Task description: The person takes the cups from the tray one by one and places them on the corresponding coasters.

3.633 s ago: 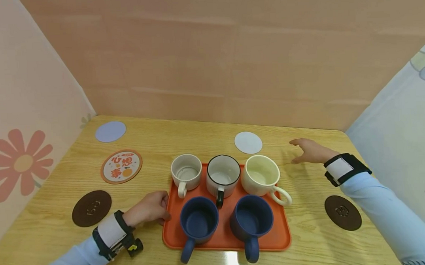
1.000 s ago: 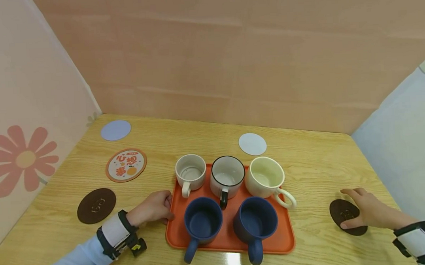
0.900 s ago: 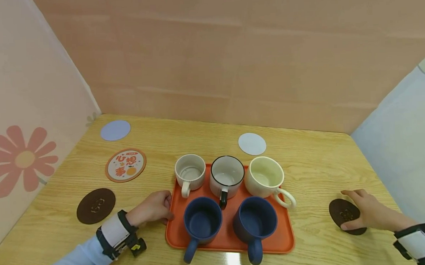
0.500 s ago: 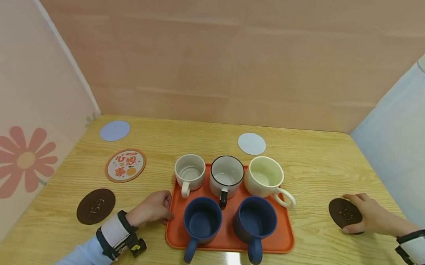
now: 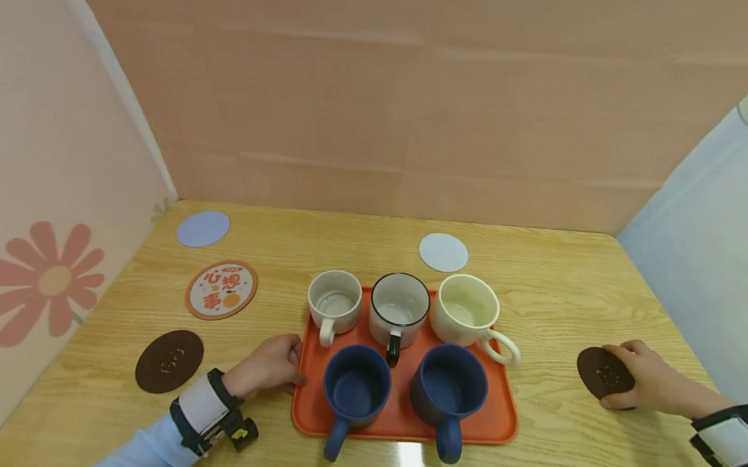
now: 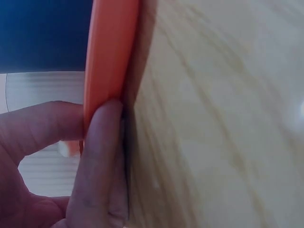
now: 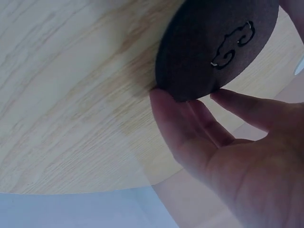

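The dark coaster (image 5: 601, 372) is in the right hand (image 5: 655, 381), pinched at its rim by thumb and fingers; whether it's clear of the table (image 5: 547, 410) I can't tell. I'd guess it's light, slightly bendy and hard to break, best taken by that thin edge. A second ago the hand was spread over it; now the fingers have drawn in. The left hand (image 5: 268, 367), as before, pinches the orange tray (image 5: 399, 408), five mugs (image 5: 398, 314) beside it.

left sleeve (image 5: 133, 458) cut off at the near side, brown coaster (image 5: 596, 375) partly hidden by right hand (image 5: 656, 383), from here the tray (image 5: 399, 403) partly covered by mugs (image 5: 446, 397)
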The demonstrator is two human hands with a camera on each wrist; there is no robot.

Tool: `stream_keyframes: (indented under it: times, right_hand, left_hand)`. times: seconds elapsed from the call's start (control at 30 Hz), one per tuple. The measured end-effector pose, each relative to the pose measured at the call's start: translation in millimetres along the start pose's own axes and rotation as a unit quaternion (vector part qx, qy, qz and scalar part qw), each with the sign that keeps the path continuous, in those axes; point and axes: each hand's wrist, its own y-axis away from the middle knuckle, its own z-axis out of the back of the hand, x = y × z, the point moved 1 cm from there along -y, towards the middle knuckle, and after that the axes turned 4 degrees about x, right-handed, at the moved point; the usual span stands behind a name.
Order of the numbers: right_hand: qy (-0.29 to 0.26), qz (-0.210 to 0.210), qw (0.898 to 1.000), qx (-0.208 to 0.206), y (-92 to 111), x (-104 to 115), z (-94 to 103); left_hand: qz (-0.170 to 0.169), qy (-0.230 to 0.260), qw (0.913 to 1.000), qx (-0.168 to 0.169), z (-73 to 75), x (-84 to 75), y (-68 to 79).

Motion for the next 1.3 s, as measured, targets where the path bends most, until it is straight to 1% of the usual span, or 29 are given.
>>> stream_keyframes:
  times: [0.27,0.47,0.63,0.9,1.1,1.3]
  right_hand:
    - [-0.002,-0.007,1.000,0.005,-7.3,5.5,5.1]
    - [0.003,0.008,1.000,-0.024,-13.0,6.0,5.1]
    - [0.002,0.012,0.999,-0.029,-15.4,6.7,4.7]
    - [-0.006,0.011,1.000,-0.017,-21.2,7.9,7.5]
    - [-0.014,0.020,1.000,-0.017,-27.3,8.8,9.9]
    - [-0.016,0.019,1.000,-0.018,-34.0,11.0,13.6]
  left_hand:
    - [-0.009,-0.001,1.0000,0.004,1.7,-0.6,-0.9]
    - [-0.005,-0.003,1.0000,0.000,1.8,-1.4,-0.5]
    - [-0.004,-0.004,1.0000,-0.003,1.9,-1.7,0.4]
    - [-0.013,-0.002,0.9999,0.003,1.2,0.3,0.0]
    - [-0.011,-0.001,0.9999,0.001,0.4,1.0,0.0]
    - [-0.009,-0.001,1.0000,0.003,0.8,0.5,0.4]
